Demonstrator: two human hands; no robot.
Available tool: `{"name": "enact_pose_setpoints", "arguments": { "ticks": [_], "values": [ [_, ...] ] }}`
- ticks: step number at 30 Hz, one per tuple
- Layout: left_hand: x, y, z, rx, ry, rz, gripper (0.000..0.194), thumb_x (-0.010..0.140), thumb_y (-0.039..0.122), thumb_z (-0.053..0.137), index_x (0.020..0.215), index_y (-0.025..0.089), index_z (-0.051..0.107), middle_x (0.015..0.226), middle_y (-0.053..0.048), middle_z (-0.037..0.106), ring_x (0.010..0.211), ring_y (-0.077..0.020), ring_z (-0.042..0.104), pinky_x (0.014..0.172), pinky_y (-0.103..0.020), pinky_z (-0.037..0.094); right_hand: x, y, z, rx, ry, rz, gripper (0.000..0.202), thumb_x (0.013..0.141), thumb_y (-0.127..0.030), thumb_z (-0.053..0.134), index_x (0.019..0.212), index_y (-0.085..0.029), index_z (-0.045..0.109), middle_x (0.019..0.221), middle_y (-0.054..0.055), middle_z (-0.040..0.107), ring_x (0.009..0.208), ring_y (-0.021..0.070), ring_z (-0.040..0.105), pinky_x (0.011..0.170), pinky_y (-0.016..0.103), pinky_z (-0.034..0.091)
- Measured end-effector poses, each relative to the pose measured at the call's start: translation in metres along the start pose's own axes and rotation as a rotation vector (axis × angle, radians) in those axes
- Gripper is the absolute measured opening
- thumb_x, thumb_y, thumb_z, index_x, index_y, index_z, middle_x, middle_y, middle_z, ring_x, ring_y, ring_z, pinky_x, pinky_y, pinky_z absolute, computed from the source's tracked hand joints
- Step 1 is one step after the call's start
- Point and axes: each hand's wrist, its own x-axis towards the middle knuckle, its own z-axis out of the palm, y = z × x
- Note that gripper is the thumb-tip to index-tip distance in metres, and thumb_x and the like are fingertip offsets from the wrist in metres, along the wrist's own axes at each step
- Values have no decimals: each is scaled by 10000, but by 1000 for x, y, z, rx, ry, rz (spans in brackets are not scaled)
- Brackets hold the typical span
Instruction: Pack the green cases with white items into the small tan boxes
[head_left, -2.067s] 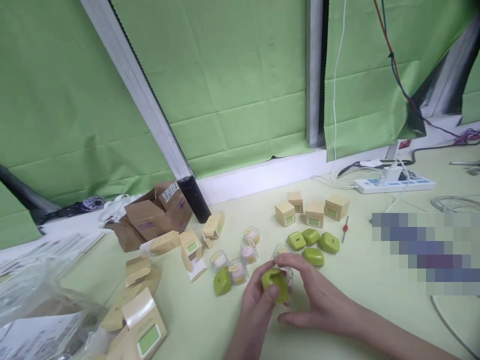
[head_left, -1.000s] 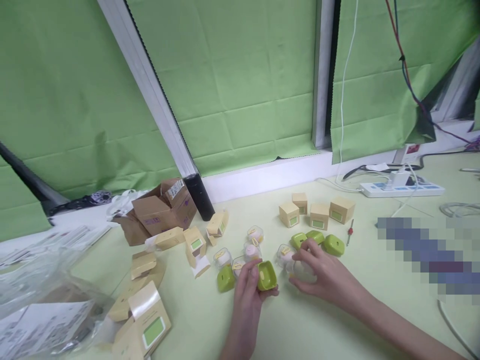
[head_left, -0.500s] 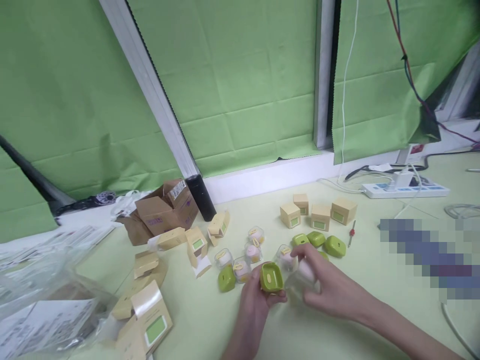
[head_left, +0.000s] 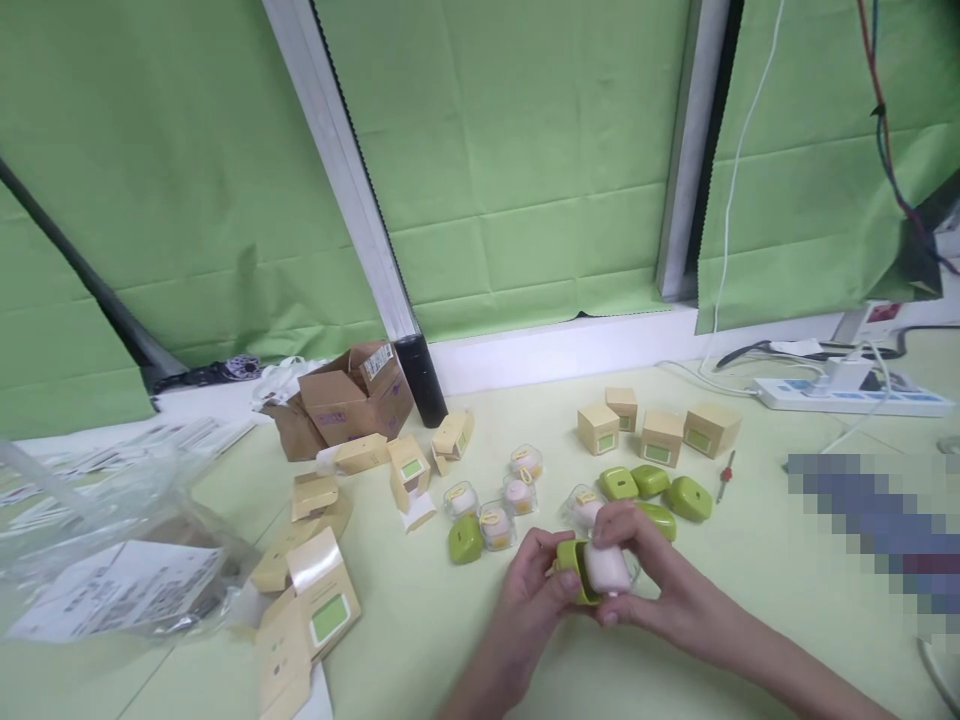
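Note:
In front of me, my left hand (head_left: 527, 592) is closed around a hollow green square shell (head_left: 568, 557). My right hand (head_left: 654, 572) grips a pale pink rounded case (head_left: 609, 569) at the shell's open side; whether the case is inside the rim I cannot tell. Something clear shows at the far side of the pink case. Just beyond my hands stand several clear boxes (head_left: 496, 526) with pinkish contents and yellow loops. One green shell (head_left: 466, 540) lies beside them. Several more green shells (head_left: 689, 498) are grouped behind my right hand.
Small closed cartons (head_left: 661, 440) stand at the back right, near a red-handled tool (head_left: 725, 476) and a white power strip (head_left: 855, 396). Opened cartons (head_left: 328, 600), a plastic bag (head_left: 150, 570) and a brown cardboard box (head_left: 352, 405) occupy the left side.
My right hand has brought the pink case leftward to the green shell, whose opening now faces it. Both hands have come together. The view has shifted slightly left.

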Motion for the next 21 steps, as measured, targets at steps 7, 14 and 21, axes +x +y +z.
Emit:
{"name": "enact_pose_setpoints", "arguments": {
  "ticks": [7, 14, 21],
  "values": [
    [2, -7, 4, -51, -19, -75, 320, 824, 427, 527, 864, 111, 558, 713, -34, 565, 577, -106, 535, 489, -218, 445, -2, -1, 2, -118, -45, -46, 423, 668, -360, 750, 998, -276, 499, 1094, 51, 428, 1089, 229, 454, 876, 318, 454],
    [8, -18, 0, -75, -61, -157, 584, 832, 604, 328, 1077, 114, 529, 687, -43, 562, 489, -111, 520, 415, -223, 424, 3, -12, -2, -181, -22, -143, 323, 810, -259, 620, 1115, -301, 523, 988, 20, 616, 934, 188, 560, 804, 304, 457],
    [7, -31, -3, -78, -136, -179, 529, 844, 570, 346, 868, 90, 567, 665, -27, 505, 502, -103, 503, 415, -213, 431, -1, -13, 10, -136, 35, -141, 308, 820, -245, 609, 1110, -289, 513, 953, 19, 621, 894, 192, 547, 775, 316, 441]
  ]
}}
